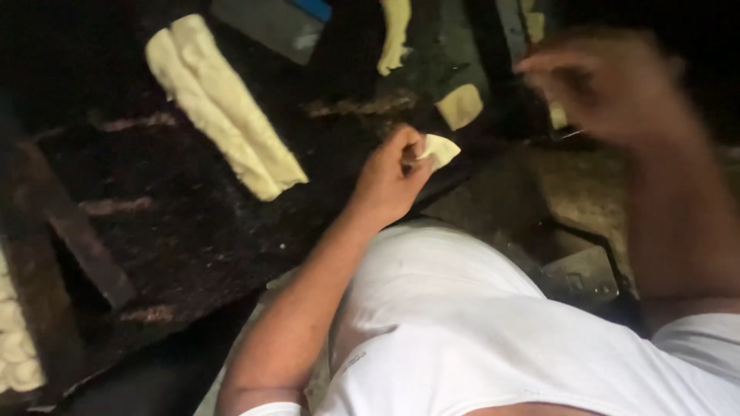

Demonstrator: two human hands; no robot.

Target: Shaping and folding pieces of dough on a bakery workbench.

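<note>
On the dark table, two long pale dough strips lie side by side, running from upper left to lower right. Right of them, the left hand pinches a small pale dough piece at its fingertips. Farther right, the right hand is raised and blurred; its grip cannot be told.

The left arm is bare and bent, and it reaches up from the near side toward the middle. The left hand is curled, with its thumb and fingers pinched shut on something small. The right arm comes in from the right side. The right hand is held higher and farther away, fingers bent, but it is too blurry to see its grip.
</note>
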